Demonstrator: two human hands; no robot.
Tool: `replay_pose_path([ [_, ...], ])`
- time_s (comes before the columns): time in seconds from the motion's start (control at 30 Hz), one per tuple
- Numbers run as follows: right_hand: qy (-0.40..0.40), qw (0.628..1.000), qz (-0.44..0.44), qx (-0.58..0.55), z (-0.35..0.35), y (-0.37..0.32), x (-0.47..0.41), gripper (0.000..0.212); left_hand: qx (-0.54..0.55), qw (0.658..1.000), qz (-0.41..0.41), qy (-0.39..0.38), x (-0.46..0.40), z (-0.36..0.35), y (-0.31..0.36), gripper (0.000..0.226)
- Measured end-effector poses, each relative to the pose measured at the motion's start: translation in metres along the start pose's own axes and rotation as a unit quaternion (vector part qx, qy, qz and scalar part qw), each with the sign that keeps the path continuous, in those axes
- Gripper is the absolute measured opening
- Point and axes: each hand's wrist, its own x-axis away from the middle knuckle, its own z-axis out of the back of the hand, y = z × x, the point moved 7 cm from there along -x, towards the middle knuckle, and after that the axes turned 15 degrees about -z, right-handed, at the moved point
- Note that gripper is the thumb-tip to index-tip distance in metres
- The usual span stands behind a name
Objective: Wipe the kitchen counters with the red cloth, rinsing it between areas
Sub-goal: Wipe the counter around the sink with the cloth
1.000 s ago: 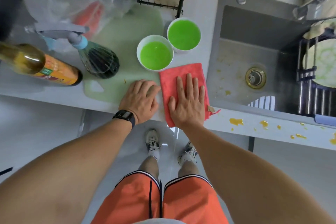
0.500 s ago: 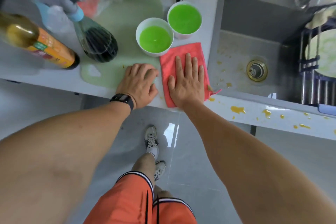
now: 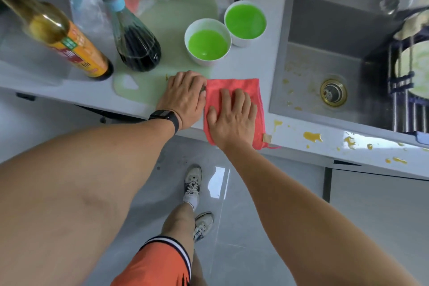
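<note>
Head view: the right hand (image 3: 232, 116) presses flat, fingers straight, on the red cloth (image 3: 253, 90) at the counter's (image 3: 255, 67) front edge beside the sink (image 3: 325, 37), while the left hand (image 3: 183, 97) rests loosely curled, holding nothing, at the cloth's left edge. This looks like the wiping step; next the cloth likely needs sweeping right over the yellow spills (image 3: 313, 136), then rinsing.

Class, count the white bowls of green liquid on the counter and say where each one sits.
2. One bowl stands on the pale green board just beyond the left hand; the other is behind it to the right, nearer the sink. None appears hidden.
</note>
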Motion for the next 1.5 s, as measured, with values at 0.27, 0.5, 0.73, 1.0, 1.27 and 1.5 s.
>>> replay_pose_path([
  [0.27, -0.081, 0.994, 0.072, 0.028, -0.013, 0.002, -0.006, 0.068, -0.019, 1.0, -0.015, -0.004, 0.001, -0.005, -0.001, 0.02],
  [0.5, -0.081, 0.994, 0.053, 0.046, 0.003, 0.082, -0.011, 0.066, -0.015, 1.0, -0.014, -0.001, 0.0, -0.006, -0.002, 0.023],
  [0.73, -0.071, 0.991, -0.101, 0.058, 0.012, 0.152, -0.01, 0.068, -0.021, 1.0, -0.01, -0.01, -0.001, -0.007, -0.002, 0.024],
  [1.0, -0.081, 0.995, -0.051, 0.015, -0.01, 0.019, 0.002, 0.071, -0.024, 1.0, -0.008, -0.007, -0.001, -0.007, 0.0, 0.028],
  [1.27, -0.083, 0.995, 0.053, 0.014, -0.009, 0.031, -0.02, 0.07, -0.027, 1.0, -0.005, 0.009, 0.001, -0.007, -0.001, 0.028],
  [1.5, -0.074, 0.996, -0.044, 0.028, -0.003, 0.038, -0.07, 0.072, -0.021, 1.0, -0.009, 0.019, -0.001, -0.007, -0.003, 0.029],
])
